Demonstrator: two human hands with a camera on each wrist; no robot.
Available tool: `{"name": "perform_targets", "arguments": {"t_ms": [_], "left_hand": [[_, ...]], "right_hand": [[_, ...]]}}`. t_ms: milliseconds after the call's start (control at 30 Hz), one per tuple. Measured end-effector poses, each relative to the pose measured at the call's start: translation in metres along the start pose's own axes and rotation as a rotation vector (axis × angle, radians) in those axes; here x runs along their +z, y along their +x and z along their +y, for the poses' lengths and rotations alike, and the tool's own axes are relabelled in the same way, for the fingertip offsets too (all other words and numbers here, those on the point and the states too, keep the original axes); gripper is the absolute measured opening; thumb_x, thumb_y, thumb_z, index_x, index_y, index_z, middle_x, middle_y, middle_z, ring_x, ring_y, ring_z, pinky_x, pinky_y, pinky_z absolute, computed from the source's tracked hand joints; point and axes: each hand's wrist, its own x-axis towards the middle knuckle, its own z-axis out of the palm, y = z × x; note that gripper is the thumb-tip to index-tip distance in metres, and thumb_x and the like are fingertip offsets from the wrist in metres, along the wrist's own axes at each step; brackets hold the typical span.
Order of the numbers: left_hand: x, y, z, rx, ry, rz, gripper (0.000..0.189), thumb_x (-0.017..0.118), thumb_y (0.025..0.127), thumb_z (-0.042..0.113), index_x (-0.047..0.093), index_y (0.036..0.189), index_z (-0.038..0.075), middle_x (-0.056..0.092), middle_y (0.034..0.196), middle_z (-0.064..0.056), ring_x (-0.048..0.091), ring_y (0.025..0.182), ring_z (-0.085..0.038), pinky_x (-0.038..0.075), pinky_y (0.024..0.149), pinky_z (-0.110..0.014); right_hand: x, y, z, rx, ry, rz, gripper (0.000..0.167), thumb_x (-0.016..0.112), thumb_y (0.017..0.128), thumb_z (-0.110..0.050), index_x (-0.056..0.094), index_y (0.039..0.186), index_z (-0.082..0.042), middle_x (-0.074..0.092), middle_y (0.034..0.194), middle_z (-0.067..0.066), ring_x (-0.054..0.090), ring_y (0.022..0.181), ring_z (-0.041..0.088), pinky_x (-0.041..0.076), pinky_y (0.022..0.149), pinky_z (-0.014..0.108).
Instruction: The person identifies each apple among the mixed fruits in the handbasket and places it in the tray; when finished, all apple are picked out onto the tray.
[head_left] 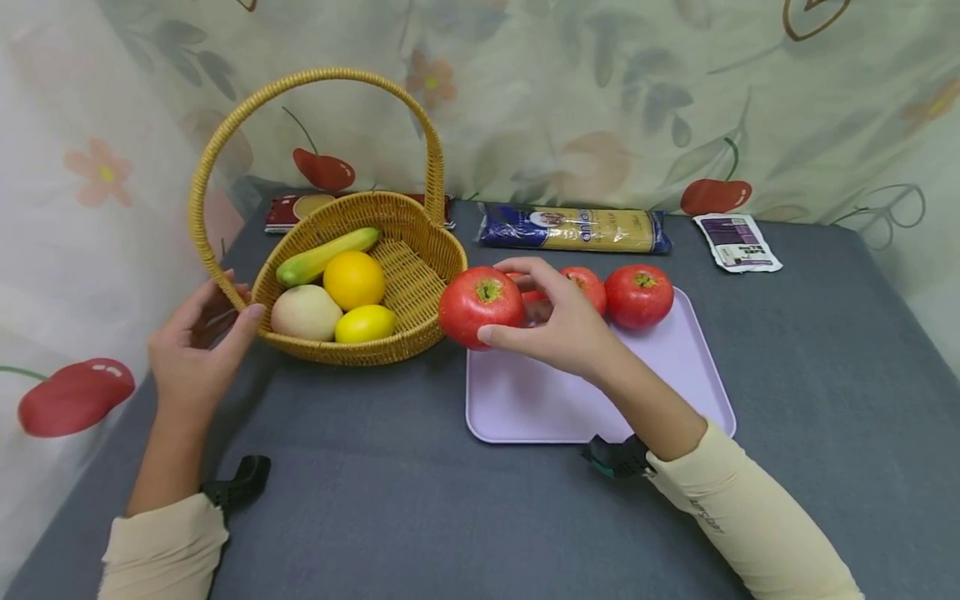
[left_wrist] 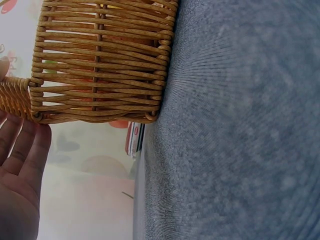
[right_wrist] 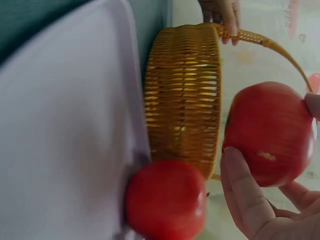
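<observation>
- Gripping a round, smooth red tomato (head_left: 480,305), the right hand (head_left: 564,327) curls thumb and fingers round it, lifted just past the left edge of the tray.
- Tray (head_left: 675,375): flat, pale lilac plastic with rounded corners; bare surface lies under and behind the hand.
- Two more tomatoes (head_left: 638,295) sit at the tray's far edge, just beyond the fingers.
- Basket (head_left: 420,275): woven wicker with an arched handle, directly left of the held tomato.
- Left hand (head_left: 197,350): fingers relaxed, thumb and fingertips touching the basket's rim at the handle base.
- Inside the basket: orange (head_left: 353,280), lemon (head_left: 365,324), pale round fruit (head_left: 305,312), long green-yellow fruit (head_left: 326,256).
- Grey cloth tabletop (head_left: 375,500): open room near both wrists.
</observation>
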Motion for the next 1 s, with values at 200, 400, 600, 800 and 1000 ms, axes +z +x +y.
{"name": "perform_targets", "arguments": {"t_ms": [200, 400, 600, 800, 1000], "left_hand": [[0.001, 0.0, 0.003, 0.006, -0.007, 0.002, 0.043, 0.076, 0.087, 0.003, 0.068, 0.129, 0.005, 0.071, 0.112, -0.01, 0.067, 0.102, -0.01, 0.053, 0.087, -0.017], [0.001, 0.0, 0.005, 0.007, -0.017, 0.002, 0.042, 0.075, 0.087, 0.002, 0.068, 0.128, 0.004, 0.071, 0.111, -0.009, 0.067, 0.102, -0.011, 0.053, 0.086, -0.017], [0.001, -0.001, 0.008, 0.006, -0.04, 0.001, 0.042, 0.075, 0.087, 0.0, 0.068, 0.128, 0.003, 0.072, 0.111, -0.009, 0.067, 0.102, -0.012, 0.053, 0.087, -0.017], [0.001, -0.002, 0.011, 0.015, -0.04, 0.006, 0.041, 0.075, 0.086, 0.0, 0.068, 0.127, 0.002, 0.072, 0.11, -0.01, 0.067, 0.101, -0.011, 0.053, 0.087, -0.017], [0.002, -0.002, 0.011, 0.029, -0.051, 0.005, 0.041, 0.075, 0.086, 0.0, 0.068, 0.126, 0.001, 0.072, 0.11, -0.011, 0.068, 0.101, -0.011, 0.053, 0.086, -0.017]], "right_hand": [[-0.005, -0.011, 0.014, 0.016, -0.051, -0.024, 0.066, 0.087, 0.078, -0.023, 0.055, 0.135, -0.017, 0.06, 0.124, 0.006, 0.065, 0.094, 0.026, 0.058, 0.082, 0.041], [-0.008, -0.017, 0.024, 0.071, -0.105, -0.047, 0.068, 0.088, 0.077, -0.029, 0.056, 0.136, -0.02, 0.061, 0.121, 0.006, 0.063, 0.094, 0.027, 0.057, 0.081, 0.04], [-0.009, -0.019, 0.034, 0.107, -0.146, -0.086, 0.068, 0.087, 0.078, -0.032, 0.054, 0.136, -0.019, 0.06, 0.121, 0.007, 0.065, 0.09, 0.026, 0.058, 0.077, 0.038], [-0.007, -0.018, 0.041, 0.139, -0.152, -0.132, 0.068, 0.086, 0.079, -0.033, 0.052, 0.136, -0.019, 0.059, 0.124, 0.009, 0.068, 0.09, 0.026, 0.058, 0.078, 0.038], [-0.004, -0.016, 0.045, 0.174, -0.144, -0.143, 0.067, 0.086, 0.079, -0.034, 0.049, 0.133, -0.017, 0.058, 0.125, 0.011, 0.068, 0.092, 0.026, 0.059, 0.076, 0.037]]}}
